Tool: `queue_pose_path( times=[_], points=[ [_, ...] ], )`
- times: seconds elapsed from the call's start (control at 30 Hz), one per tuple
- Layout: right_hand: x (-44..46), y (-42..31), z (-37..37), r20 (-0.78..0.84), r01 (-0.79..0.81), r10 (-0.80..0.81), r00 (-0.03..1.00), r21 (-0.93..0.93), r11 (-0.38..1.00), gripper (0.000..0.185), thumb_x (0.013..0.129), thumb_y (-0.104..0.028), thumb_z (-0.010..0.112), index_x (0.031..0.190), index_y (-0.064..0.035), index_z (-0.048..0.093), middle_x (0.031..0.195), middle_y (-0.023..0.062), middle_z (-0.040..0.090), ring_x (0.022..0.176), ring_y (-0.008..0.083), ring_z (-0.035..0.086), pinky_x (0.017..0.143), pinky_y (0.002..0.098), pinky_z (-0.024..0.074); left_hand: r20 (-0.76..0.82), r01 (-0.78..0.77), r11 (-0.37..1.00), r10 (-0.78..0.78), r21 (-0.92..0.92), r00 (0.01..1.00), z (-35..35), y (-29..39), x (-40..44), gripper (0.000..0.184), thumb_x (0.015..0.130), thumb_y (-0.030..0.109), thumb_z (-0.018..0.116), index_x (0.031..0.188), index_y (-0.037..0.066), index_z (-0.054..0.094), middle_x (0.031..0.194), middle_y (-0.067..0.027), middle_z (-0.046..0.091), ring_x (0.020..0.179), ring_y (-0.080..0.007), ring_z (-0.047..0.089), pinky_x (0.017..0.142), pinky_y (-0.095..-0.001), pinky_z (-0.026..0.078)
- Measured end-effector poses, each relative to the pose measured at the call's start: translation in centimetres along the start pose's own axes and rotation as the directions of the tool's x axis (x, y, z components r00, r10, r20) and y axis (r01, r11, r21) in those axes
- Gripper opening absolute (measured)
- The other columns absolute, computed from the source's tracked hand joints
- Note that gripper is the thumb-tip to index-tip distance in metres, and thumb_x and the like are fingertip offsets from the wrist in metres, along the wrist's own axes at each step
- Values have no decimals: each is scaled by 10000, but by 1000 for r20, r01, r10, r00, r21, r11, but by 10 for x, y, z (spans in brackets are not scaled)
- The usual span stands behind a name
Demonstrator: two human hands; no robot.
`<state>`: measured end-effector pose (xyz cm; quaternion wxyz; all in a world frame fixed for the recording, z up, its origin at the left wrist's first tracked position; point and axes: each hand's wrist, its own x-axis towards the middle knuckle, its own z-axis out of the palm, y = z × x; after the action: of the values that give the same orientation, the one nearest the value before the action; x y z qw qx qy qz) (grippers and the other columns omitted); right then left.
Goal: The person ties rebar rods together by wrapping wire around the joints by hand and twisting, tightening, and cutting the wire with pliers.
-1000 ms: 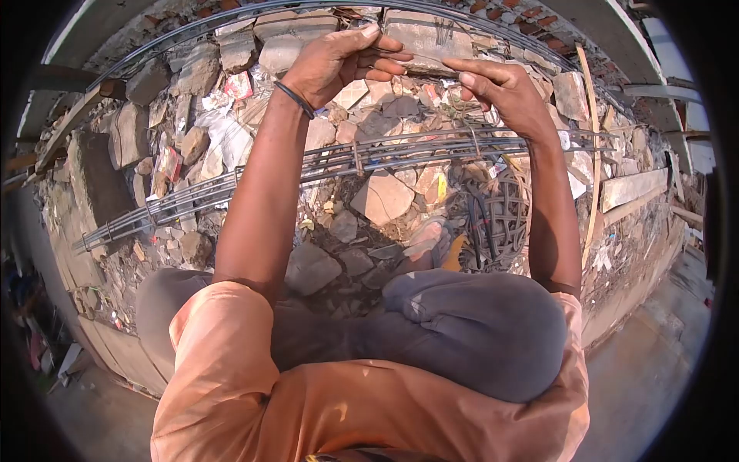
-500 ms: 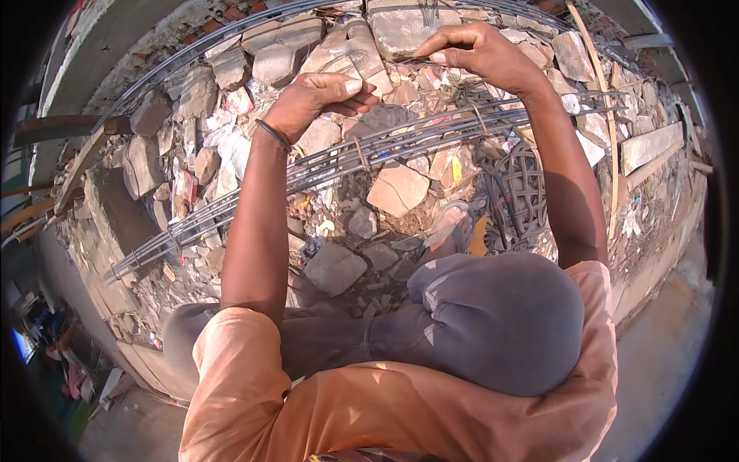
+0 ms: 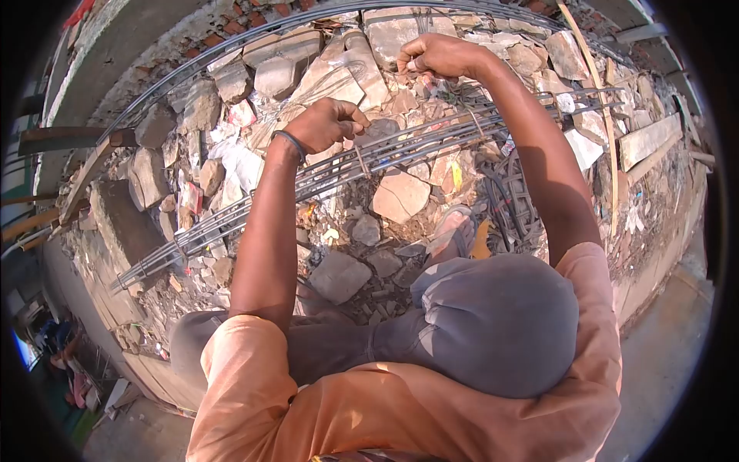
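Observation:
My left hand point(image 3: 323, 125) is closed, thumb and fingers pressed together, just above a bundle of long steel bars point(image 3: 308, 179). Whatever its fingers pinch is too small to make out. My right hand point(image 3: 443, 58) is farther forward and to the right, beyond the bars, with its fingertips pinched together on what looks like a thin dark wire. Rusty bent ties point(image 3: 362, 156) ring the bar bundle, which runs slantwise from lower left to upper right. A loose tangle of thin wire point(image 3: 336, 80) lies on the rubble beyond my left hand.
Broken concrete and stones point(image 3: 339, 277) cover the ground around my feet. More long bars point(image 3: 208, 52) curve along the far side. A wooden strip point(image 3: 589, 54) and a plank point(image 3: 650, 143) lie at the right. Woven strapping point(image 3: 523, 192) and a dark cable lie near my sandalled foot point(image 3: 454, 231).
My left hand has come down nearer the bars, and its fingers have curled closed. My right hand has shifted slightly left, its extended fingers drawing in to a tighter pinch.

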<state>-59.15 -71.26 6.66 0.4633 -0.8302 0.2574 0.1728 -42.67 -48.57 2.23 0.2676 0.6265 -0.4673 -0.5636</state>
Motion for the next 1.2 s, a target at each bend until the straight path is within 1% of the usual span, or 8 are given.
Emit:
queue_pose_path(
  times=[0.03,0.17,0.33,0.6,0.87,0.97,1.07,1.2],
  points=[
    [11,5,-1,-46,22,-23,999,-16,1000,213,893,-80,526,1042,-72,678,604,-19,512,492,70,430,440,280,325,-13,2,1000,-2,23,1000,1,-1,1,137,886,65,633,1003,12,681,908,-37,695,861,-123,628,806,-281,497],
    [19,0,12,224,-130,120,967,27,991,217,881,-85,523,1055,-103,651,578,-42,464,450,58,384,392,247,286,-103,57,990,-44,129,994,3,13,-5,136,889,57,617,1005,15,675,880,-47,694,850,-132,639,807,-284,500],
    [49,21,41,465,-229,96,880,237,944,196,854,-63,533,1024,-89,628,608,-64,453,436,19,322,360,210,221,-69,64,963,-48,263,996,4,12,-3,139,868,44,613,992,-9,647,919,-110,715,873,-164,672,790,-301,516],
    [57,28,63,563,-325,90,822,333,885,243,890,-50,505,1111,-102,593,632,-68,437,444,8,305,365,184,241,-60,42,994,-36,105,998,14,14,-10,146,879,4,561,1005,16,634,900,-76,687,842,-156,632,779,-308,508],
    [64,45,63,613,-398,59,788,435,808,243,909,-54,485,1136,-99,559,652,-58,436,449,10,302,365,172,230,-5,-186,881,209,436,978,16,15,-17,267,769,8,641,1029,65,666,968,-86,644,884,-212,633,814,-328,510],
    [69,46,64,649,-408,47,760,419,812,240,915,-57,478,1139,-96,553,657,-57,434,455,10,305,368,171,233,-4,-167,902,184,399,983,13,16,-18,245,794,30,629,1035,62,663,970,-85,668,904,-208,640,836,-325,501],
    [70,46,64,659,-417,51,751,413,810,241,914,-57,480,1142,-93,549,657,-56,438,459,14,315,373,172,245,-5,34,964,-34,262,999,11,14,-9,238,827,59,609,1062,30,640,990,-92,695,942,-195,644,858,-322,492],
    [71,50,70,620,-379,43,783,422,824,263,892,-46,505,1145,-95,556,656,-49,464,471,31,353,396,193,298,-67,70,993,-64,96,996,20,17,-6,309,849,73,593,1146,-5,571,1014,-134,703,978,-195,641,881,-311,479]
  ],
)
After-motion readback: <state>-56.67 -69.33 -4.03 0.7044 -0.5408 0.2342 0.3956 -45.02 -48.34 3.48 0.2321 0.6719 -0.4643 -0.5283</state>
